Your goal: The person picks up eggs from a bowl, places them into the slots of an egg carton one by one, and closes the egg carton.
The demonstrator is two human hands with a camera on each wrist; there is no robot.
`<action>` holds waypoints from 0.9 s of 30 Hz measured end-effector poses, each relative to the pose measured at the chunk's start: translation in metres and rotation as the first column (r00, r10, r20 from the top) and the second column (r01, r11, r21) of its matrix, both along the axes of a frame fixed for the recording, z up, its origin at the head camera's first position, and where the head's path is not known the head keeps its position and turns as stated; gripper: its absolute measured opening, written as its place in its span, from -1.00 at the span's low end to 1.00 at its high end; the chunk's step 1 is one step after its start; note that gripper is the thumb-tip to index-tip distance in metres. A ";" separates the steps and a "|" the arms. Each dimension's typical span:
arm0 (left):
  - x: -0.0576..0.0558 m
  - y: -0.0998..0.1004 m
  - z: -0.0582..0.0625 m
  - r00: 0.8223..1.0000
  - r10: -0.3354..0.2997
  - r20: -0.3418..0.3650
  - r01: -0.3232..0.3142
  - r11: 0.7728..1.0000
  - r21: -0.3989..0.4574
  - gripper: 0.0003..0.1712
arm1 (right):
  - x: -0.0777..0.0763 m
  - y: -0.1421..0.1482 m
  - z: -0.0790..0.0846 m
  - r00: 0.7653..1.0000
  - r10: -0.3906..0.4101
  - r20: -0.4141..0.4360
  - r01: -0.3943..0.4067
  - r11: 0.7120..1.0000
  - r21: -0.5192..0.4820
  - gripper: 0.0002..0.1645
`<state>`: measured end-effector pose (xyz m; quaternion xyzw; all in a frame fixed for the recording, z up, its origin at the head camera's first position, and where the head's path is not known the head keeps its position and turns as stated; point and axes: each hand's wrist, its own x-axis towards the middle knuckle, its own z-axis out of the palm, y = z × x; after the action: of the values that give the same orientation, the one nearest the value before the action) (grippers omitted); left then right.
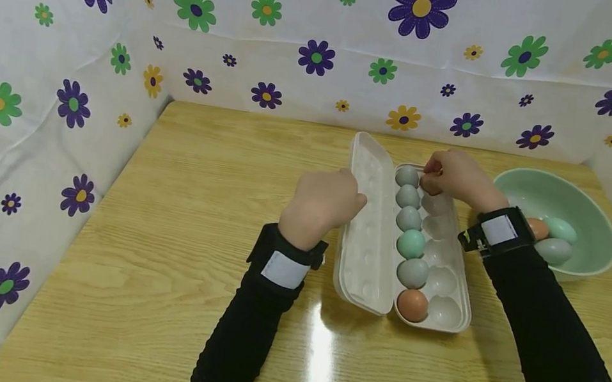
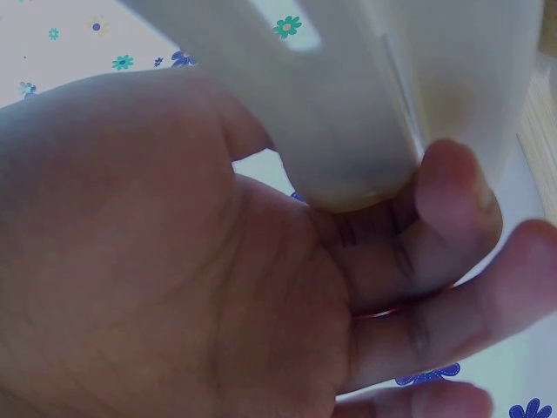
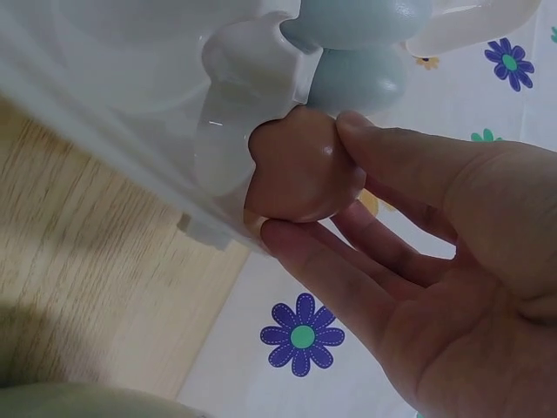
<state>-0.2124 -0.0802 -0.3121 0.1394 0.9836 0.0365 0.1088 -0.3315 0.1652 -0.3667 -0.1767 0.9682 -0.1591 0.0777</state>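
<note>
Centre-right carton [image 1: 443, 312] holds six eggs [image 1: 409, 219]; right hand [image 1: 463, 178] pinches a seventh egg [image 3: 305, 170], left hand [image 1: 323, 205] the lid [image 1: 371, 245]; far-right bowl [image 1: 595, 245] shows three eggs [image 1: 553, 251].

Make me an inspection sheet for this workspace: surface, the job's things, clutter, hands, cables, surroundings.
Surface: wood-grain table, bright glare towards the front.
Job's things: open egg carton; six eggs fill the row beside its lid; one brown egg at the far end of the other row; light green bowl on the right, three eggs visible inside.
Clutter: nothing seen.
Hands: left hand grips the lid; right hand pinches that brown egg.
Cables: nothing seen.
Surroundings: flower-print cloth behind and at both sides.
</note>
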 end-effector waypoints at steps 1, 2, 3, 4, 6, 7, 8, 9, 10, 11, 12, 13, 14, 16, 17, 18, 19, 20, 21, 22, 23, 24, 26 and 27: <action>0.000 0.000 0.001 1.000 -0.001 0.001 0.001 1.000 -0.003 -0.47 | 0.000 0.000 0.000 1.000 0.003 -0.002 -0.003 1.000 0.001 -0.71; 0.000 0.000 0.001 1.000 0.001 0.003 -0.001 1.000 -0.005 -0.46 | 0.000 0.000 0.001 1.000 0.007 -0.002 -0.007 1.000 0.000 -0.71; 0.000 0.000 0.001 1.000 0.003 0.005 -0.003 1.000 -0.007 -0.45 | 0.000 -0.001 0.001 1.000 0.010 -0.003 -0.010 1.000 -0.003 -0.71; 0.000 0.000 0.002 1.000 0.005 0.006 -0.005 1.000 -0.008 -0.44 | 0.000 -0.001 0.001 1.000 0.015 -0.004 -0.015 1.000 -0.004 -0.71; 0.000 0.000 0.002 1.000 0.007 0.009 -0.007 1.000 -0.013 -0.44 | 0.000 -0.001 0.002 1.000 0.016 -0.002 -0.016 1.000 -0.005 -0.71; 0.000 0.000 0.002 1.000 0.007 0.008 -0.007 1.000 -0.015 -0.43 | 0.001 -0.001 0.003 1.000 0.017 -0.004 -0.017 1.000 -0.004 -0.71; 0.000 0.000 0.002 1.000 0.007 0.007 -0.007 1.000 -0.015 -0.44 | 0.001 -0.001 0.003 1.000 0.016 -0.006 -0.016 1.000 -0.006 -0.71; 0.000 0.001 0.002 1.000 0.007 0.005 -0.007 1.000 -0.018 -0.43 | 0.002 0.000 0.003 1.000 0.018 -0.009 -0.018 1.000 -0.005 -0.70; 0.000 0.001 0.002 1.000 0.007 0.005 -0.007 1.000 -0.021 -0.43 | 0.003 0.000 0.003 1.000 0.018 -0.011 -0.018 1.000 -0.004 -0.70; 0.000 0.001 0.001 1.000 0.008 0.006 -0.008 1.000 -0.019 -0.44 | 0.004 0.000 0.003 1.000 0.019 -0.015 -0.019 1.000 -0.003 -0.70; 0.000 0.001 0.000 1.000 0.009 0.008 -0.009 1.000 -0.019 -0.43 | 0.005 0.000 0.002 1.000 0.018 -0.016 -0.018 1.000 -0.002 -0.71; 0.000 0.002 -0.001 1.000 0.008 0.009 -0.008 1.000 -0.019 -0.43 | 0.006 -0.001 0.002 1.000 0.017 -0.019 -0.017 1.000 0.000 -0.71; 0.000 0.002 -0.002 1.000 0.009 0.011 -0.009 1.000 -0.019 -0.43 | 0.006 -0.001 0.002 1.000 0.017 -0.022 -0.017 1.000 0.000 -0.71; 0.000 0.002 -0.003 1.000 0.011 0.015 -0.010 1.000 -0.014 -0.43 | 0.007 -0.001 0.002 0.999 0.020 -0.028 -0.020 1.000 0.002 -0.71; 0.000 0.002 -0.004 1.000 0.011 0.014 -0.011 1.000 -0.012 -0.44 | 0.007 -0.002 0.001 0.999 0.021 -0.032 -0.020 1.000 0.004 -0.71; 0.000 0.002 -0.004 1.000 0.010 0.013 -0.010 1.000 -0.013 -0.43 | 0.007 -0.002 0.001 0.999 0.021 -0.035 -0.021 1.000 0.006 -0.72; 0.000 0.002 -0.004 1.000 0.010 0.009 -0.010 1.000 -0.015 -0.43 | 0.007 -0.002 0.001 0.999 0.024 -0.041 -0.024 1.000 0.008 -0.72; 0.000 0.002 -0.003 1.000 0.010 0.006 -0.010 1.000 -0.017 -0.44 | 0.006 -0.002 0.001 0.999 0.027 -0.045 -0.027 1.000 0.009 -0.72; 0.000 0.001 -0.003 1.000 0.009 0.004 -0.009 1.000 -0.017 -0.44 | 0.006 -0.002 0.000 0.998 0.029 -0.048 -0.029 1.000 0.009 -0.72; 0.000 0.001 -0.003 1.000 0.009 0.001 -0.009 1.000 -0.020 -0.44 | 0.006 -0.002 0.000 0.998 0.032 -0.049 -0.032 0.999 0.009 -0.72; 0.000 0.001 -0.002 1.000 0.008 0.000 -0.008 1.000 -0.022 -0.45 | 0.005 -0.002 0.001 0.998 0.031 -0.050 -0.031 0.999 0.012 -0.72; 0.000 0.001 -0.002 1.000 0.007 -0.001 -0.007 1.000 -0.023 -0.45 | 0.005 -0.002 0.001 0.998 0.031 -0.049 -0.030 0.999 0.014 -0.72; 0.000 0.001 -0.001 1.000 0.006 -0.001 -0.006 1.000 -0.021 -0.45 | 0.004 -0.001 0.001 0.999 0.029 -0.044 -0.028 1.000 0.012 -0.71; 0.000 0.001 0.000 1.000 0.007 0.000 -0.007 1.000 -0.020 -0.44 | 0.004 -0.001 0.002 0.999 0.025 -0.041 -0.025 1.000 0.011 -0.71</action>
<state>-0.2123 -0.0790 -0.3122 0.1351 0.9843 0.0273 0.1102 -0.3274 0.1641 -0.3648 -0.1915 0.9682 -0.1492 0.0608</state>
